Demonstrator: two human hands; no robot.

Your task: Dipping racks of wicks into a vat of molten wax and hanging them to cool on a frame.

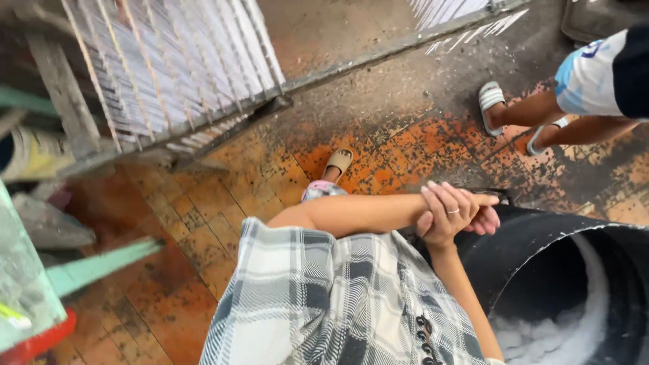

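In the head view, the right hand (446, 213) with a ring lies closed over the left wrist, gripping it. The left hand (485, 217) is mostly hidden under it; whether it is open I cannot tell. Both are above the rim of a black drum (534, 233) with white foam inside. Another person's sandalled feet (490, 101) stand nearby on the orange tiled floor (203, 216).

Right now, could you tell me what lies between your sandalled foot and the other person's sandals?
Only bare, stained orange floor tiles, with dark grime patches, as the head view shows.
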